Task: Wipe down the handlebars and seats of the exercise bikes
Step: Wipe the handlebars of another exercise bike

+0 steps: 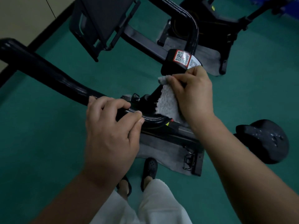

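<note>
A glossy black handlebar (48,75) curves from the upper left down to the middle of the view. My left hand (111,126) grips its near bend, fingers curled over the tube. My right hand (192,92) pinches a fluffy grey cloth (166,102), which hangs against the bar's centre stem. Just beyond it sits a black pad with a red QR sticker (181,58), and the bar's right loop (192,29) rises behind. The black seat (265,139) lies at the right, beside my right forearm.
A tablet holder (103,21) stands at the top. The bike's base frame and grey mat (165,152) lie on the green floor (40,151), with my feet in dark sandals (149,170) close by. A second bike's frame (218,21) is at the upper right.
</note>
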A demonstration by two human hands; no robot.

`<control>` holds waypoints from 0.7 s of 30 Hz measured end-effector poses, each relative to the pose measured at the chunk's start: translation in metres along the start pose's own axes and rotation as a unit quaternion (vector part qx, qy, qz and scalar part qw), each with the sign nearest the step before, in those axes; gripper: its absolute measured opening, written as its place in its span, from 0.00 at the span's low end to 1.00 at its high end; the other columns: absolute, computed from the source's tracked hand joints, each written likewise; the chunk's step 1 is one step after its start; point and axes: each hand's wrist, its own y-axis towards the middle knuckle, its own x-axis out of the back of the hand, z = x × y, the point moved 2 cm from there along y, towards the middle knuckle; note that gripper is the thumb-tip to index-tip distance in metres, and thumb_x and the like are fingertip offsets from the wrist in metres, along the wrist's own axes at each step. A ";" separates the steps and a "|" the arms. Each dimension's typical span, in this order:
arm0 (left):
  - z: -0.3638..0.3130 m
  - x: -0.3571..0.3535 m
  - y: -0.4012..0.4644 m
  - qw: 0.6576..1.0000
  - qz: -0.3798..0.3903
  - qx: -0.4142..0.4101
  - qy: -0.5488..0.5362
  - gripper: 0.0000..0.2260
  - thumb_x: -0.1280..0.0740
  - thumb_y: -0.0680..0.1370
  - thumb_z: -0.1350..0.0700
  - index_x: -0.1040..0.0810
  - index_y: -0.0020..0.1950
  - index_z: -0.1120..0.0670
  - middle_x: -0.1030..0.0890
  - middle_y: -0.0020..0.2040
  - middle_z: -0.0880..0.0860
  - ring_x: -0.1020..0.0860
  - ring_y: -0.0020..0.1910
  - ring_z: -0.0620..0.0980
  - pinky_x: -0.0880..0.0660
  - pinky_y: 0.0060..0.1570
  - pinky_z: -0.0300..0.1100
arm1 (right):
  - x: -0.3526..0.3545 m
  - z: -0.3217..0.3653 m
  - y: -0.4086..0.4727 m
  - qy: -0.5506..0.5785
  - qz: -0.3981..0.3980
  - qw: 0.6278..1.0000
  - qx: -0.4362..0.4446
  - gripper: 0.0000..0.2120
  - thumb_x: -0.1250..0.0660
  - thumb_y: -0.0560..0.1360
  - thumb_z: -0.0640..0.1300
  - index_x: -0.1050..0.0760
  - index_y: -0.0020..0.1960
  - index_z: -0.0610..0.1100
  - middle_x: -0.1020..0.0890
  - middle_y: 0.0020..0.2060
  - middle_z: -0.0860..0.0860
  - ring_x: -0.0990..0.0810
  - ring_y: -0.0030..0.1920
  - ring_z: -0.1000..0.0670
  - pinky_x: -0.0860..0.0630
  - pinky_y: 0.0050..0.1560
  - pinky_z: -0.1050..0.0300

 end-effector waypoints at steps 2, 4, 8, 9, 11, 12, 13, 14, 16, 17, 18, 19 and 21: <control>-0.001 -0.001 -0.002 1.000 0.003 0.004 -0.002 0.05 0.30 0.78 0.56 0.15 0.49 0.56 0.22 0.52 0.57 0.28 0.58 0.61 0.41 0.72 0.66 | 0.003 0.004 -0.011 0.001 0.006 1.000 -0.004 0.11 0.31 0.76 0.50 0.16 0.53 0.46 0.30 0.42 0.51 0.32 0.41 0.55 0.38 0.39 0.70; -0.001 -0.001 -0.004 1.000 0.005 0.012 -0.007 0.06 0.30 0.78 0.56 0.15 0.49 0.56 0.22 0.52 0.57 0.28 0.58 0.61 0.42 0.73 0.65 | 0.006 0.009 -0.034 0.005 0.025 1.000 0.009 0.10 0.30 0.76 0.49 0.16 0.52 0.45 0.29 0.42 0.51 0.31 0.40 0.55 0.38 0.38 0.70; -0.002 -0.002 -0.001 1.000 0.002 0.015 -0.016 0.05 0.30 0.77 0.57 0.15 0.49 0.57 0.22 0.52 0.57 0.29 0.59 0.60 0.44 0.75 0.63 | 0.003 0.006 -0.024 -0.018 0.019 0.999 0.026 0.09 0.31 0.76 0.50 0.16 0.52 0.46 0.29 0.42 0.51 0.31 0.40 0.54 0.35 0.40 0.66; -0.002 -0.002 0.000 1.000 0.001 0.014 -0.017 0.05 0.30 0.77 0.57 0.15 0.48 0.57 0.22 0.52 0.57 0.29 0.58 0.61 0.44 0.75 0.63 | 0.001 0.003 -0.012 -0.035 0.009 0.999 0.021 0.10 0.31 0.77 0.50 0.16 0.51 0.46 0.30 0.42 0.51 0.31 0.41 0.54 0.35 0.40 0.64; -0.002 -0.002 0.000 1.000 -0.002 0.009 -0.018 0.04 0.29 0.77 0.58 0.15 0.48 0.56 0.22 0.51 0.57 0.28 0.58 0.61 0.44 0.74 0.64 | -0.002 -0.001 0.007 -0.051 -0.008 0.999 0.009 0.10 0.32 0.77 0.51 0.16 0.51 0.46 0.30 0.43 0.51 0.32 0.42 0.54 0.38 0.41 0.65; -0.002 -0.002 0.000 1.000 -0.004 0.006 -0.016 0.04 0.29 0.77 0.58 0.15 0.47 0.56 0.22 0.51 0.57 0.28 0.58 0.61 0.43 0.74 0.64 | -0.003 -0.001 0.009 -0.046 -0.011 0.999 0.000 0.11 0.32 0.77 0.51 0.16 0.52 0.46 0.30 0.43 0.51 0.32 0.41 0.54 0.37 0.41 0.65; -0.001 -0.002 -0.001 1.000 -0.006 0.002 -0.013 0.04 0.29 0.77 0.58 0.15 0.47 0.56 0.22 0.51 0.57 0.28 0.57 0.61 0.43 0.74 0.64 | -0.002 -0.001 0.004 -0.034 -0.008 0.999 -0.005 0.11 0.32 0.77 0.51 0.16 0.52 0.46 0.30 0.42 0.50 0.31 0.41 0.54 0.36 0.40 0.64; -0.001 -0.002 -0.002 1.000 -0.007 -0.001 -0.009 0.04 0.29 0.77 0.58 0.14 0.47 0.56 0.22 0.51 0.57 0.28 0.57 0.61 0.43 0.74 0.63 | 0.001 0.000 -0.007 -0.016 -0.003 1.000 -0.008 0.10 0.32 0.77 0.51 0.16 0.52 0.47 0.29 0.41 0.50 0.31 0.40 0.54 0.36 0.40 0.65; -0.001 -0.004 -0.004 1.000 -0.009 -0.001 -0.007 0.04 0.29 0.77 0.58 0.14 0.47 0.57 0.21 0.51 0.58 0.28 0.58 0.61 0.43 0.73 0.65 | 0.006 0.003 -0.035 0.021 0.010 1.000 -0.005 0.09 0.31 0.76 0.50 0.16 0.52 0.47 0.29 0.40 0.50 0.30 0.39 0.54 0.35 0.39 0.67; 0.000 -0.004 -0.004 1.000 -0.010 0.001 -0.007 0.04 0.29 0.76 0.58 0.14 0.46 0.57 0.21 0.51 0.58 0.29 0.58 0.60 0.42 0.72 0.66 | 0.007 0.004 -0.046 0.039 0.009 0.999 -0.005 0.09 0.30 0.76 0.49 0.16 0.52 0.47 0.28 0.40 0.50 0.30 0.39 0.55 0.34 0.40 0.68; 0.000 -0.005 -0.004 1.000 -0.011 0.001 -0.006 0.04 0.29 0.76 0.58 0.14 0.46 0.57 0.21 0.51 0.58 0.29 0.58 0.60 0.42 0.72 0.67 | 0.007 0.005 -0.051 0.055 -0.005 0.998 -0.010 0.08 0.30 0.76 0.49 0.16 0.52 0.47 0.27 0.40 0.50 0.30 0.40 0.56 0.33 0.41 0.70; 0.000 -0.005 -0.003 1.000 -0.012 0.001 -0.006 0.04 0.29 0.76 0.58 0.14 0.46 0.57 0.21 0.51 0.58 0.29 0.58 0.60 0.42 0.71 0.68 | 0.005 0.004 -0.049 0.064 -0.030 0.997 -0.026 0.09 0.30 0.76 0.48 0.16 0.52 0.47 0.27 0.40 0.50 0.29 0.41 0.56 0.32 0.41 0.71; 0.001 -0.004 0.000 1.000 -0.010 0.000 -0.005 0.04 0.28 0.76 0.58 0.14 0.45 0.57 0.21 0.51 0.58 0.30 0.59 0.59 0.42 0.71 0.67 | -0.003 -0.003 -0.032 0.071 -0.095 0.991 -0.070 0.10 0.30 0.76 0.49 0.16 0.52 0.45 0.27 0.42 0.52 0.29 0.42 0.56 0.34 0.42 0.75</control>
